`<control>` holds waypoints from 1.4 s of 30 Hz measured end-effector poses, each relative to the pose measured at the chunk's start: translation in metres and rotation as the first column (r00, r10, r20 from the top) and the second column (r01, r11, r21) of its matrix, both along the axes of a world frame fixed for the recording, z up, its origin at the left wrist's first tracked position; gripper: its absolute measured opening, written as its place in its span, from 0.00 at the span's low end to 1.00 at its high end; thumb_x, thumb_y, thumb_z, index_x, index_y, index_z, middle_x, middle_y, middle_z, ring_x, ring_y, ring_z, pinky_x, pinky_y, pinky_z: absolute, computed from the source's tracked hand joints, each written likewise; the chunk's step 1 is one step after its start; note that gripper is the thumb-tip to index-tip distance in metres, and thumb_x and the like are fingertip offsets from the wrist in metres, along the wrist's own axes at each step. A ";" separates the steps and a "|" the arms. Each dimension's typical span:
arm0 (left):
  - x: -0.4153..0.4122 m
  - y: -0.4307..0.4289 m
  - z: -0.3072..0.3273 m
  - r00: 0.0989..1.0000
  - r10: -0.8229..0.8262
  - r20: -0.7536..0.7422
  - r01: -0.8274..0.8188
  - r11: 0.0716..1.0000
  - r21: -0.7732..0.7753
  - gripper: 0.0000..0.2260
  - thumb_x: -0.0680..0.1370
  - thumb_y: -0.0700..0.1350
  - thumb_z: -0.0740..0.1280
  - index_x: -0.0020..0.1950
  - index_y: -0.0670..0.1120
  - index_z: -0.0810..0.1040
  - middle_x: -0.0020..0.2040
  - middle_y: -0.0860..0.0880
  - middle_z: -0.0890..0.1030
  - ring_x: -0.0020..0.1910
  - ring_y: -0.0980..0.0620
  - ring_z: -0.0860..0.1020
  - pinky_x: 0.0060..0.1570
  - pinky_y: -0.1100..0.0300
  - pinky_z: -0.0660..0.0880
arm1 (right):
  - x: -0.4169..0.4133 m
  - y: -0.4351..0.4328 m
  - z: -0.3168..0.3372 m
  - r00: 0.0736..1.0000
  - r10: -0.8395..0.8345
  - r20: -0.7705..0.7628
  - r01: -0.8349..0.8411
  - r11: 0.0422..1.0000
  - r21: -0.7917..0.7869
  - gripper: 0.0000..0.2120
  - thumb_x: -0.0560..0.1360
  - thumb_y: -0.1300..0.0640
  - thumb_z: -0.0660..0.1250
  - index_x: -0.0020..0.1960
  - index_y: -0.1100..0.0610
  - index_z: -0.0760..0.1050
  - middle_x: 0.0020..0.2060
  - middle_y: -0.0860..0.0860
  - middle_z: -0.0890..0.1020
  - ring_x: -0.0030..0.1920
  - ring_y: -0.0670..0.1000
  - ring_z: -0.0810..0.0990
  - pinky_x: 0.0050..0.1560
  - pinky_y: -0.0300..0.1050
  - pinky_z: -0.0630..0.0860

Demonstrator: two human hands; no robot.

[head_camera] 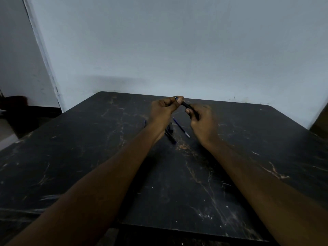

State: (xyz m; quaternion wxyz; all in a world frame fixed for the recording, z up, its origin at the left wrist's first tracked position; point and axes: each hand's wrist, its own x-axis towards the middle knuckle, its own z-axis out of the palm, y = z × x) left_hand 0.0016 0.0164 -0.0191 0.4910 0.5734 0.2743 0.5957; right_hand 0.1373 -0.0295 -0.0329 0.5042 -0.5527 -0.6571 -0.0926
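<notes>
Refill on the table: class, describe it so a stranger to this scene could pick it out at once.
Find the dark scratched table by the pale wall. Between the wrists, under the left hand and right hand holding a pen, lie small parts. The refill is the thin blue rod with a pale tip; the black parts beside it are thicker.

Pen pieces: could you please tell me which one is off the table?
The black pen held between left hand and right hand; the blue refill and black pieces lie on the table.
</notes>
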 end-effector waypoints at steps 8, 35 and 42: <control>0.005 -0.004 -0.001 0.998 0.019 0.052 -0.018 1.000 -0.014 0.03 0.76 0.42 0.71 0.44 0.48 0.85 0.40 0.57 0.86 0.46 0.65 0.82 0.43 0.76 0.73 | 0.001 0.000 0.001 0.999 -0.035 0.041 0.033 0.998 0.053 0.07 0.77 0.59 0.66 0.49 0.60 0.81 0.36 0.54 0.81 0.40 0.53 0.73 0.35 0.43 0.62; -0.006 -0.003 0.007 0.996 0.031 0.084 -0.023 0.995 -0.100 0.13 0.80 0.47 0.66 0.58 0.39 0.81 0.48 0.51 0.86 0.34 0.66 0.78 0.32 0.71 0.71 | -0.012 0.002 0.002 0.963 0.141 -0.229 -0.178 0.972 -0.151 0.13 0.80 0.56 0.62 0.45 0.62 0.80 0.28 0.47 0.72 0.28 0.44 0.67 0.31 0.41 0.61; -0.006 -0.008 0.008 0.991 0.105 0.087 -0.090 0.983 -0.161 0.13 0.77 0.52 0.69 0.51 0.43 0.84 0.42 0.53 0.86 0.31 0.66 0.77 0.29 0.71 0.71 | -0.014 -0.003 0.001 0.976 0.134 -0.172 -0.149 0.986 -0.076 0.09 0.79 0.55 0.64 0.40 0.54 0.76 0.30 0.51 0.75 0.30 0.49 0.70 0.31 0.43 0.63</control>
